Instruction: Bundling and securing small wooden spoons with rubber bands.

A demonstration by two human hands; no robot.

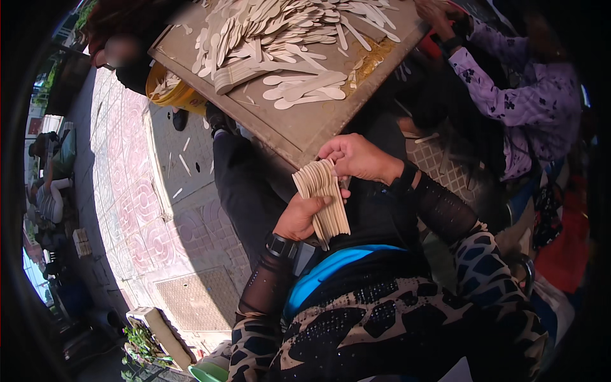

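Note:
I hold a stack of flat pale wooden spoons (323, 197) over my lap, fanned at its upper end. My left hand (298, 218) grips the stack from below around its lower part. My right hand (356, 156) pinches the upper ends of the spoons from the right. In front of me lies a brown board (299, 124) covered with a big loose heap of the same wooden spoons (273, 28). A few separate spoons (305, 91) lie near the board's near edge.
A person in a purple flowered top (509, 95) sits at the right, hands at the board's far corner. Another person's dark legs (242, 184) and a yellow basin (168, 89) are at the left. Loose spoons lie on the patterned pavement (146, 216).

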